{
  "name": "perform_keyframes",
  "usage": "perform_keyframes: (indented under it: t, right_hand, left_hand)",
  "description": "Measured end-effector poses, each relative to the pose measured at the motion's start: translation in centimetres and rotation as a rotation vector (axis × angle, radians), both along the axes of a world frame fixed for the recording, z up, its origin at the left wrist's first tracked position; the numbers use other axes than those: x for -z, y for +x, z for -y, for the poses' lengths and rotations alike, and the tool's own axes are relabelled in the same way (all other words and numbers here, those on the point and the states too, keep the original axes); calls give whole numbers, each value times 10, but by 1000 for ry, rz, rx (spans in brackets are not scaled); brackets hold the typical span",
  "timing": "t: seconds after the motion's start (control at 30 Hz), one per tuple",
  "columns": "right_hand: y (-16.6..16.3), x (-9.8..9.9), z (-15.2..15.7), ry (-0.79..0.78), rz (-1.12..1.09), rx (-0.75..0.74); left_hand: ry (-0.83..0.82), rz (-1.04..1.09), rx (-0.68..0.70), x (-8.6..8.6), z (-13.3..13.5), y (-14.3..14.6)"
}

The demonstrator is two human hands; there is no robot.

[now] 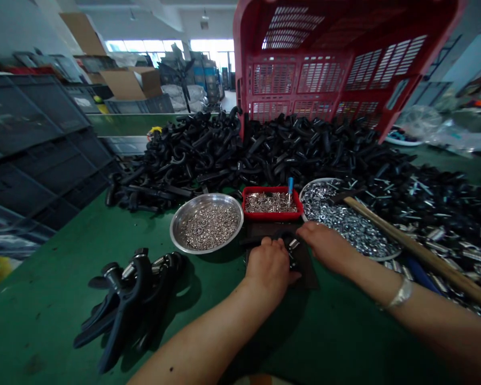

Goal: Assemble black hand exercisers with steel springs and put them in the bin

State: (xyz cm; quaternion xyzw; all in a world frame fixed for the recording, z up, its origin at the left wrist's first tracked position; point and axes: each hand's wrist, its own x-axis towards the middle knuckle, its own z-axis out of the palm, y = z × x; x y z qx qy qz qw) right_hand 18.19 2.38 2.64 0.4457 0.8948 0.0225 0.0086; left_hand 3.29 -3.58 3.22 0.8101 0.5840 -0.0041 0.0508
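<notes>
My left hand is closed around a black spring clamp, which rests over a dark flat plate on the bench. A small coil spring shows in the clamp, just right of that hand. My right hand is curled at the clamp's right side, by the rim of a bowl; whatever lies between its fingertips is hidden. Beyond the hands stands a red tray of small metal pins, with a blue-handled tool upright in it. Left of the tray is a steel bowl of tiny metal parts.
Several clamps with springs lie stacked at left front. A hammer lies across the right bowl of shiny parts. Black clamp parts heap up behind, beneath a tipped red crate. Loose springs lie right; grey bins stand left.
</notes>
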Motion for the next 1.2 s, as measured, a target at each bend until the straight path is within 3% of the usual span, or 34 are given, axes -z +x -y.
perform_keyframes:
  t: [0.13,0.33,0.5,0.67,0.77,0.87,0.93,1.03,1.2]
  right_hand:
    - [-8,-5,-3,25,122,-86]
    - [18,28,0,186,-232,-17]
    - [26,38,15,280,-93,-106]
    - [28,29,19,249,-53,-90]
    - [47,9,17,287,-51,36]
    - [91,-14,13,372,8,375]
    - [126,-22,10,321,90,543]
    - [165,-23,4,160,130,558]
    - [180,-22,-6,-194,-205,572]
  left_hand:
    - [23,-4,11,0,1,0]
    - [30,9,8,5,0,1]
    - [30,22,-15,2,2,2]
    - [79,45,-63,-9,-1,-2]
    - [101,92,-24,-4,-11,-3]
    - [25,140,32,9,-22,-5]
    - [15,160,33,17,-28,-7]
    - [15,199,42,24,-33,-11]
    - [28,252,89,26,-35,-16]
